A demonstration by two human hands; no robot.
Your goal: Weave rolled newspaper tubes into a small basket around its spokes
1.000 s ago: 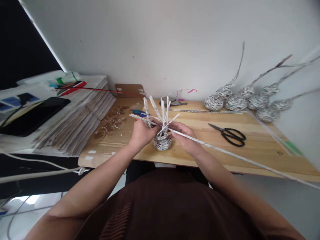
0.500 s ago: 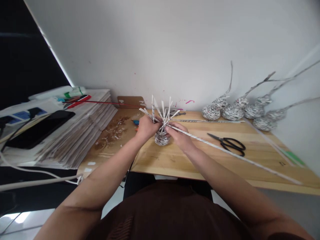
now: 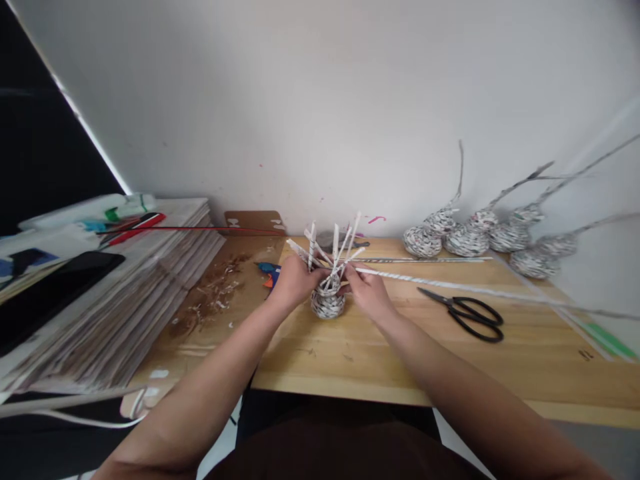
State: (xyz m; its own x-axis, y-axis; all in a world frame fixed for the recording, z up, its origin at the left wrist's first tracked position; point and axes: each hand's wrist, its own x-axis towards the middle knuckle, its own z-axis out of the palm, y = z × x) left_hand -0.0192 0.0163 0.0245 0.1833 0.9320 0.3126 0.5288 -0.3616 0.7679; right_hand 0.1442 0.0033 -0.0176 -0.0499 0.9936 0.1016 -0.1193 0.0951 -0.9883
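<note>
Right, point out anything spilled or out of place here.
White scraps lie scattered around a rough brown patch on the cardboard, left of the left hand; whether spill or stain, I can't tell. Pink marks also stand out against the pale wall.

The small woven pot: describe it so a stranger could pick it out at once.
On the wooden table, look left of the black scissors. Between the left hand and the right hand is a round, grey-and-white woven pot. Unlike the woven gourds by the wall, which end in long stems, it has several short white sticks fanning up from its top.
</note>
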